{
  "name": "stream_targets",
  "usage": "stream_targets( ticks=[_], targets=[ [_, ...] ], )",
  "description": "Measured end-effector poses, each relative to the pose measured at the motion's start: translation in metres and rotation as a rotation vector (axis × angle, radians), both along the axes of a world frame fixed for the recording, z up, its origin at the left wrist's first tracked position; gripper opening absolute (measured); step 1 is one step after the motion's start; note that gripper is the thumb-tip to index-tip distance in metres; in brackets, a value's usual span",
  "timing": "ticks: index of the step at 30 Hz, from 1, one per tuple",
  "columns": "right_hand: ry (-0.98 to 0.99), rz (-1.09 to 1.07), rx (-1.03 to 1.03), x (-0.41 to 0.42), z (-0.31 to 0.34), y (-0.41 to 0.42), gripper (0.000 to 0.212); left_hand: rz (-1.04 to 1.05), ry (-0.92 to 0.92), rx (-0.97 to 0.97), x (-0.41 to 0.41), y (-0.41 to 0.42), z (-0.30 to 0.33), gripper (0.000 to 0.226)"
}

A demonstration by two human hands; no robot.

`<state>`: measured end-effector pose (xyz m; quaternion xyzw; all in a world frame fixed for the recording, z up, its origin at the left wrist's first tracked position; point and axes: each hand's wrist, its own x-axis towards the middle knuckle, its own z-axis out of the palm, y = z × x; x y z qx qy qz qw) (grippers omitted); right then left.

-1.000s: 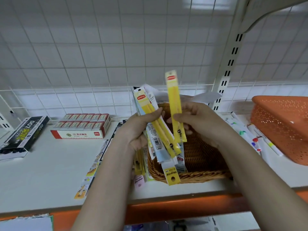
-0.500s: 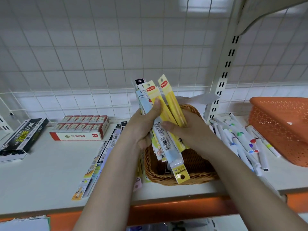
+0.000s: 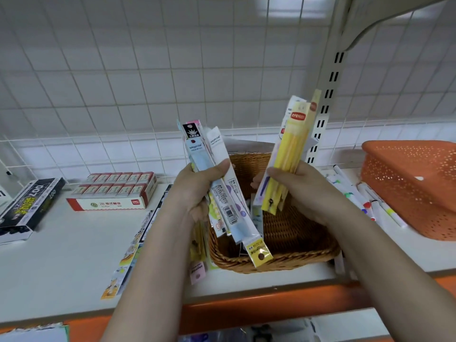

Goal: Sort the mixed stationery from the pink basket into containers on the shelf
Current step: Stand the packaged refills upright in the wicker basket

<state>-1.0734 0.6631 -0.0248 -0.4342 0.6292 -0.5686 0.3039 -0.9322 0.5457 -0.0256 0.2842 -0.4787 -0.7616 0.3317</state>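
**Two fistfuls of pen packs over the wicker basket**

Left hand [image 3: 197, 193] has its fingers wrapped round a mixed bundle [image 3: 222, 193] of blue and white packs, thumb pressed on top. Right hand [image 3: 303, 188] grips the yellow packs [image 3: 293, 154], fingers clamped on them, tilted up. Both sit above the wicker basket [image 3: 291, 233] on the shelf [image 3: 61, 255]. Markers [image 3: 370, 206] lie to the right, beside an orange basket [image 3: 414, 183]. Eraser box [image 3: 113, 193] on the left.
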Motion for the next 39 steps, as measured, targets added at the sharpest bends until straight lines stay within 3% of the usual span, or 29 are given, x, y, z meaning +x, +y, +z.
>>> stream_targets(
  ticks=[1, 5, 6, 9, 13, 14, 16, 18, 20, 22, 24, 26, 27, 29, 31, 32, 33, 36, 39],
  targets=[
    [0.079, -0.009, 0.009, -0.004, 0.002, 0.002, 0.023, 0.003, -0.006, 0.01, 0.001, 0.0, 0.001, 0.007],
    [0.694, -0.147, 0.012, -0.025, 0.013, -0.001, 0.019, 0.047, -0.002, 0.056, 0.008, -0.006, 0.003, 0.005],
    [0.758, -0.134, 0.007, -0.028, 0.013, -0.004, 0.016, 0.06, 0.005, 0.068, 0.01, -0.008, 0.004, 0.006],
    [0.731, -0.096, 0.051, -0.032, 0.009, -0.011, 0.024, 0.096, 0.028, 0.084, 0.02, -0.014, 0.003, 0.007],
    [0.333, 0.009, 0.22, -0.03, 0.013, -0.008, 0.022, 0.128, 0.055, 0.065, 0.032, -0.018, 0.002, 0.006],
    [0.337, 0.059, 0.278, -0.031, 0.011, -0.007, 0.018, 0.131, 0.055, 0.058, 0.034, -0.018, 0.001, 0.005],
    [0.513, 0.057, 0.289, -0.035, 0.003, -0.008, 0.016, 0.132, 0.049, 0.049, 0.037, -0.017, -0.001, 0.004],
    [0.751, -0.072, 0.134, -0.038, -0.003, -0.012, 0.015, 0.125, 0.053, 0.058, 0.038, -0.015, -0.003, 0.003],
    [1.064, -0.057, 0.0, -0.042, -0.009, -0.016, 0.009, 0.111, 0.055, 0.067, 0.038, -0.013, -0.004, 0.003],
    [1.377, 0.071, 0.099, -0.043, -0.022, -0.02, 0.022, 0.094, 0.052, 0.064, 0.037, -0.01, -0.004, 0.003],
    [1.515, 0.198, 0.354, -0.043, -0.029, -0.019, 0.033, 0.085, 0.046, 0.058, 0.037, -0.009, -0.004, 0.003],
    [1.465, 0.333, 0.584, -0.043, -0.031, -0.016, 0.057, 0.081, 0.045, 0.051, 0.037, -0.008, -0.003, 0.005],
    [1.42, 0.321, 0.576, -0.039, -0.026, -0.014, 0.068, 0.082, 0.046, 0.052, 0.037, -0.008, -0.003, 0.007],
    [1.175, 0.162, 0.327, -0.026, -0.009, -0.013, 0.055, 0.079, 0.054, 0.051, 0.034, -0.006, -0.003, 0.01],
    [0.697, 0.123, 0.117, 0.004, 0.01, -0.007, 0.03, 0.06, 0.064, 0.032, 0.027, -0.001, -0.001, 0.008],
    [0.452, 0.178, 0.102, 0.02, 0.017, -0.005, 0.027, 0.045, 0.074, 0.018, 0.024, 0.003, 0.0, 0.007],
    [0.36, 0.221, 0.131, 0.032, 0.02, -0.005, 0.025, 0.026, 0.086, 0.003, 0.02, 0.006, 0.001, 0.006],
    [0.485, 0.191, 0.116, 0.041, 0.01, -0.005, 0.013, 0.014, 0.09, -0.057, 0.014, 0.01, 0.001, 0.009],
    [0.317, 0.084, 0.073, 0.036, 0.002, -0.001, 0.014, 0.043, 0.072, -0.03, 0.013, 0.009, -0.002, 0.02]
  ],
)
